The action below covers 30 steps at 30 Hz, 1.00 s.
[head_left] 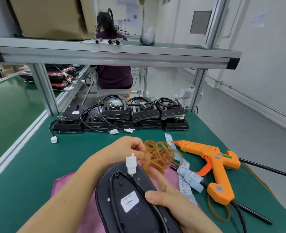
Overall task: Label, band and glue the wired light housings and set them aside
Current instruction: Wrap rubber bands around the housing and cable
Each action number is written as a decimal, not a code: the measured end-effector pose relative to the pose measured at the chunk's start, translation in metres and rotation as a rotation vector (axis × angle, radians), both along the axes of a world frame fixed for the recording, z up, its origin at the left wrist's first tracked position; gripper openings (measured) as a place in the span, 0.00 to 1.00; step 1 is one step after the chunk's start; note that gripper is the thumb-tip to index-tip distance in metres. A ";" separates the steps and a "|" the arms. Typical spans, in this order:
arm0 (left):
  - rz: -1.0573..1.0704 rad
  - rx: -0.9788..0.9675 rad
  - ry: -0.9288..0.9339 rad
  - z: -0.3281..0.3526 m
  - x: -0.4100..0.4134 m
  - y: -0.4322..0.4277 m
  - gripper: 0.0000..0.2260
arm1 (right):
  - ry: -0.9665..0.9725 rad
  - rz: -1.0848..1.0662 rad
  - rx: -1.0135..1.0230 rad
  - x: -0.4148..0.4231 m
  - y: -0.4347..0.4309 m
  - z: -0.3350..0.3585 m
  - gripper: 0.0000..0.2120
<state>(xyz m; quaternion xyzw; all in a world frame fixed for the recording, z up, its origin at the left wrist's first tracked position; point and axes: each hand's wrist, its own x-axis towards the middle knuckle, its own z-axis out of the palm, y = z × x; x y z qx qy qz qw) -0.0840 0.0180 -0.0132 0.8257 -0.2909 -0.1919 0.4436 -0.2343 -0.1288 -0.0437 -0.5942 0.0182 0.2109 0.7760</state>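
Note:
A black oval light housing [122, 190] lies back-up on a pink cloth [64, 187] in front of me. It carries a white label [129, 201] and a black wire ending in a white connector [130, 163] that stands up at its far end. My right hand [175, 202] grips the housing's right edge, thumb pressing the wire down. My left hand [130, 148] reaches over the housing and pinches a tan rubber band from the tangled pile [162, 155] just beyond it.
An orange glue gun [212, 162] lies to the right with its black cord trailing off. Label strips [185, 184] lie beside it. Several finished black housings [122, 113] are stacked along the table's far edge. A person sits beyond the aluminium shelf frame [115, 54].

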 end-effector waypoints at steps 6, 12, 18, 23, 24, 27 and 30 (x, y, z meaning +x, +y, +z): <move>-0.035 -0.001 0.174 0.005 -0.010 0.022 0.07 | 0.024 0.072 0.059 0.008 0.008 0.004 0.36; -0.041 0.035 0.158 -0.006 -0.018 0.024 0.05 | 0.010 0.118 0.205 0.007 0.009 0.005 0.34; 0.008 -0.329 0.533 -0.007 -0.027 0.031 0.08 | 0.012 0.141 0.144 0.004 0.006 0.002 0.37; 0.036 -0.256 0.435 -0.011 -0.036 0.030 0.05 | 0.069 0.125 -0.027 0.005 0.005 -0.003 0.34; 0.019 -0.207 0.380 -0.009 -0.036 0.028 0.07 | 0.079 0.136 -0.051 0.004 0.006 -0.004 0.32; -0.036 -0.170 0.330 -0.003 -0.037 0.024 0.05 | 0.107 0.130 -0.090 0.005 0.009 -0.003 0.29; -0.030 -0.166 0.342 0.000 -0.037 0.024 0.06 | 0.108 0.118 -0.115 0.007 0.009 -0.003 0.34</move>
